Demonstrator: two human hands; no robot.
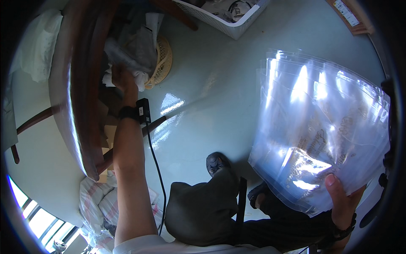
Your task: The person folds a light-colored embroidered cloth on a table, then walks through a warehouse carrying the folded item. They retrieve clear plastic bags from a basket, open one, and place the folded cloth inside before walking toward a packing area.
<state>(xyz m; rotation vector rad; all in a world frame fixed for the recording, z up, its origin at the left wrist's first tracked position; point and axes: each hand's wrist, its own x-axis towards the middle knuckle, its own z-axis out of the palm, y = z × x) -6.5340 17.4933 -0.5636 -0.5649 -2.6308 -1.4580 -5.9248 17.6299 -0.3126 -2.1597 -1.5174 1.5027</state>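
My right hand (338, 197) grips a loose stack of clear plastic bags (313, 122) by its lower right corner, thumb on top and fingers beneath. Faint gold lettering and bright glare show on the bags. Far to the left, my left hand (122, 78) reaches down to a woven wicker basket (165, 63) beside a dark wooden table edge. Its fingers look curled in against crumpled plastic (127, 55) heaped in the basket; shadow hides most of them. A black box-shaped device (144, 111) with a cable is strapped to my left wrist.
A white plastic crate (237, 23) of odds and ends stands on the floor ahead. The curved wooden table (80, 106) and its legs run along my left. A brown box (349, 17) is at the far right, and a plaid cloth bundle (97, 197) lies low on the left.
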